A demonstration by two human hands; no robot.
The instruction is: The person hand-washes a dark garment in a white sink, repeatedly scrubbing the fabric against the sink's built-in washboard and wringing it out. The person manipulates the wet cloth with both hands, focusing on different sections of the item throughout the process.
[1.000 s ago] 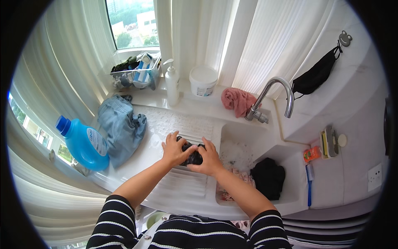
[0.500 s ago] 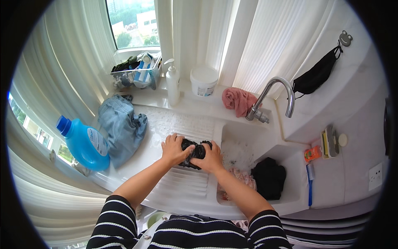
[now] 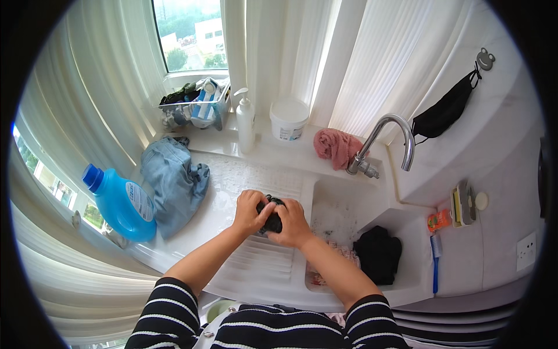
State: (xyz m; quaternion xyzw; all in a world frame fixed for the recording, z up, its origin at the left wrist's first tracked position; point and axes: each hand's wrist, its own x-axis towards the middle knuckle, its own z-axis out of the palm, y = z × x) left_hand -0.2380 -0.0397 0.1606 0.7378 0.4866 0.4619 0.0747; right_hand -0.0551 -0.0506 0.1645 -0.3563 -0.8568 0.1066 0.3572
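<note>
Bunched between my two hands is a small wet black cloth [image 3: 271, 222], squeezed into a compact wad over the ribbed washboard [image 3: 261, 262]. My left hand [image 3: 251, 210] closes round its left side, fingers curled over the top. From the right, my right hand [image 3: 292, 223] grips the other side, with the thumbs near each other. Much of the cloth is hidden by the fingers, so the kind of garment does not show. Right of my hands, the white sink basin [image 3: 311, 232] holds soapy water, a dark garment [image 3: 377, 253] and a pinkish patterned cloth [image 3: 343, 251] partly behind my right forearm.
Blue denim clothing [image 3: 172, 183] and a blue detergent bottle [image 3: 125, 203] stand at left. Behind are a basket [image 3: 224, 102], a pump bottle [image 3: 245, 125], a white tub [image 3: 289, 119], a pink towel [image 3: 336, 148] and a curved faucet [image 3: 411, 145]. A blue brush [image 3: 436, 264] lies at right.
My hands have drawn closer together, and the black cloth, spread wider on the washboard before, is now gathered into a tighter wad. The view has shifted slightly.
</note>
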